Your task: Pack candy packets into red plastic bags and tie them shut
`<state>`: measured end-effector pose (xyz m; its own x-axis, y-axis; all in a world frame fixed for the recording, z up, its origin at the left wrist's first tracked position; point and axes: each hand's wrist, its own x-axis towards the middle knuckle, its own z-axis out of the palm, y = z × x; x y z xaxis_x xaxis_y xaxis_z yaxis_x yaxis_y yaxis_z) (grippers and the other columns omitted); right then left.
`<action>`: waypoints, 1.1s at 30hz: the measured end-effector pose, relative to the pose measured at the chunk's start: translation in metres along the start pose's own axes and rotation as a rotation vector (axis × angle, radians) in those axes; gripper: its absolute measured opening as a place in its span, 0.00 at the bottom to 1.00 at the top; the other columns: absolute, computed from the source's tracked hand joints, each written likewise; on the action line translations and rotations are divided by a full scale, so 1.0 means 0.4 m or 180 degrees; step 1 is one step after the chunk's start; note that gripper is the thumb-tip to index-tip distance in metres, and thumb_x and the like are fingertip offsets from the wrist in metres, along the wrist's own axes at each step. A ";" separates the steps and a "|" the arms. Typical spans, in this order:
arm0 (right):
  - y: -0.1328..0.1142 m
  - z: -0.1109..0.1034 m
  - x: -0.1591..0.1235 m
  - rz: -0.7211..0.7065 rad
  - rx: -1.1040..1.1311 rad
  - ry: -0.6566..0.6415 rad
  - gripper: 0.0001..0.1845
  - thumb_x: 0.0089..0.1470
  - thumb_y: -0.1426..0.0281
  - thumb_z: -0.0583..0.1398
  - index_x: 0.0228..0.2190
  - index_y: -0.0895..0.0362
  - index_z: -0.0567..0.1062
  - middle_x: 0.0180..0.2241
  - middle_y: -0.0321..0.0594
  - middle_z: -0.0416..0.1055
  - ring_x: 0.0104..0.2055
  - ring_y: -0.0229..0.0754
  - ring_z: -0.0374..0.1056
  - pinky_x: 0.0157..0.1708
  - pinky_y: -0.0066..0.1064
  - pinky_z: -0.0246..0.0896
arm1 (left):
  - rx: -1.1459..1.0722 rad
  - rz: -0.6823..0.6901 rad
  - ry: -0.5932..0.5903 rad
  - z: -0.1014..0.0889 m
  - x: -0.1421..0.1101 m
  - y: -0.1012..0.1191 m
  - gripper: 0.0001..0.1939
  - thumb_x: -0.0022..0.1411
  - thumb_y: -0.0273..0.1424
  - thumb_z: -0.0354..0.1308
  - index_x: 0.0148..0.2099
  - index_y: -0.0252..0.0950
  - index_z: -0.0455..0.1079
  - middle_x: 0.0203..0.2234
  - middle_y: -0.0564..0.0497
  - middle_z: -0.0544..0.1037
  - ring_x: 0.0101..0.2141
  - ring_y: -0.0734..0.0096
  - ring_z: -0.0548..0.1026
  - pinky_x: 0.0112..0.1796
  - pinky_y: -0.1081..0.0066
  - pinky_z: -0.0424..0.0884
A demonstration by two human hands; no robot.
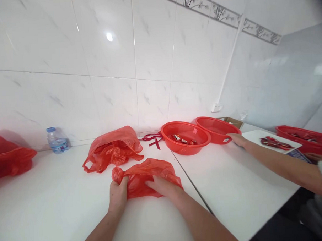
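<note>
A thin red plastic bag (155,167) lies crumpled on the white table in front of me. My left hand (118,193) is closed around its bunched left end, with the thumb on top. At the bag's front right, my right hand (161,185) grips the plastic; the thumb shows, while folds partly hide the other fingers. Whether anything lies inside this bag I cannot see. Just behind it rests another red plastic bag (129,136), its mouth gaping toward me and crumpled plastic inside.
Small wrapped packets lie in the red basin (186,151). A person's hand (238,139) touches the second basin (217,127). Further right are a white tray (254,136) with red packets and another basin (308,142). Left stand a water bottle (58,144) and a red bag (10,159). Red ribbon (152,137) lies behind.
</note>
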<state>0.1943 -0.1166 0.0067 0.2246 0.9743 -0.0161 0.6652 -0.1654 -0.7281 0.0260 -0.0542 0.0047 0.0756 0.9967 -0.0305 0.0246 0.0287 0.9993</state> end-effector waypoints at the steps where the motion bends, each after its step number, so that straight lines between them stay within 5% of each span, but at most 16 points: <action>1: -0.016 -0.003 -0.023 -0.0370 -0.0063 0.0098 0.20 0.48 0.64 0.60 0.45 0.49 0.73 0.43 0.38 0.74 0.43 0.45 0.70 0.42 0.35 0.64 | 0.0003 -0.0043 -0.0025 -0.003 -0.007 -0.001 0.08 0.50 0.36 0.55 0.27 0.36 0.65 0.20 0.52 0.71 0.23 0.67 0.70 0.24 0.71 0.67; 4: -0.067 -0.033 -0.110 -0.1434 -0.0103 0.0410 0.18 0.50 0.69 0.59 0.45 0.50 0.74 0.43 0.38 0.75 0.44 0.42 0.70 0.45 0.33 0.63 | -0.0024 -0.0157 -0.0059 -0.009 -0.019 -0.004 0.08 0.51 0.35 0.54 0.25 0.36 0.64 0.18 0.52 0.70 0.21 0.67 0.69 0.21 0.71 0.66; 7: -0.100 -0.109 -0.170 -0.1829 0.0026 0.0877 0.13 0.56 0.69 0.54 0.41 0.51 0.76 0.38 0.34 0.76 0.39 0.36 0.71 0.42 0.27 0.63 | -0.0153 -0.0250 0.0016 -0.014 -0.015 -0.005 0.08 0.51 0.35 0.55 0.25 0.36 0.65 0.18 0.51 0.72 0.21 0.66 0.70 0.21 0.71 0.67; 10: -0.079 -0.209 -0.145 -0.1614 -0.0259 0.1601 0.13 0.57 0.68 0.52 0.40 0.54 0.75 0.38 0.38 0.75 0.39 0.37 0.70 0.37 0.27 0.64 | -0.0554 -0.0328 0.0197 -0.017 0.000 -0.012 0.08 0.49 0.35 0.58 0.30 0.36 0.68 0.20 0.50 0.74 0.24 0.62 0.74 0.23 0.70 0.69; 12: -0.028 -0.266 -0.092 -0.1389 -0.0835 0.2022 0.16 0.56 0.69 0.53 0.44 0.57 0.73 0.47 0.43 0.71 0.49 0.42 0.66 0.47 0.32 0.62 | -0.0906 -0.0379 0.0253 -0.022 0.012 -0.021 0.10 0.48 0.35 0.59 0.34 0.35 0.69 0.21 0.50 0.74 0.25 0.60 0.75 0.25 0.68 0.70; 16: 0.107 -0.327 0.008 -0.0566 -0.2094 0.1920 0.31 0.51 0.70 0.57 0.56 0.63 0.62 0.57 0.53 0.60 0.60 0.52 0.54 0.56 0.44 0.50 | -0.1577 -0.0464 0.0135 -0.043 0.030 -0.032 0.12 0.49 0.33 0.60 0.38 0.35 0.70 0.23 0.49 0.76 0.27 0.61 0.76 0.27 0.68 0.73; 21: 0.180 -0.313 0.010 -0.0444 -0.2714 0.1657 0.20 0.55 0.73 0.52 0.49 0.61 0.70 0.39 0.49 0.74 0.43 0.48 0.69 0.46 0.41 0.59 | -0.2500 -0.0495 -0.0335 -0.075 0.042 -0.015 0.11 0.52 0.32 0.58 0.39 0.35 0.69 0.31 0.46 0.78 0.30 0.62 0.77 0.29 0.67 0.74; 29: 0.224 -0.215 -0.175 -0.0954 -0.3052 0.1619 0.25 0.55 0.78 0.46 0.53 0.58 0.67 0.40 0.46 0.74 0.40 0.46 0.70 0.41 0.37 0.64 | -0.2868 -0.0763 -0.0015 -0.083 0.057 -0.006 0.09 0.56 0.29 0.54 0.40 0.37 0.69 0.33 0.48 0.78 0.30 0.66 0.78 0.30 0.67 0.76; 33: 0.254 -0.172 -0.278 -0.0816 -0.3432 0.1487 0.27 0.52 0.81 0.48 0.52 0.55 0.68 0.44 0.47 0.73 0.42 0.47 0.70 0.42 0.38 0.63 | -0.2894 -0.0756 -0.0052 -0.078 0.057 -0.004 0.08 0.58 0.29 0.52 0.40 0.38 0.70 0.35 0.49 0.78 0.31 0.66 0.78 0.30 0.67 0.76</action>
<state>0.2858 -0.2521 -0.0184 0.0867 0.8850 0.4575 0.9315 -0.2348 0.2777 -0.0033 -0.0291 0.0030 0.1827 0.9561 -0.2292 -0.7463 0.2867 0.6007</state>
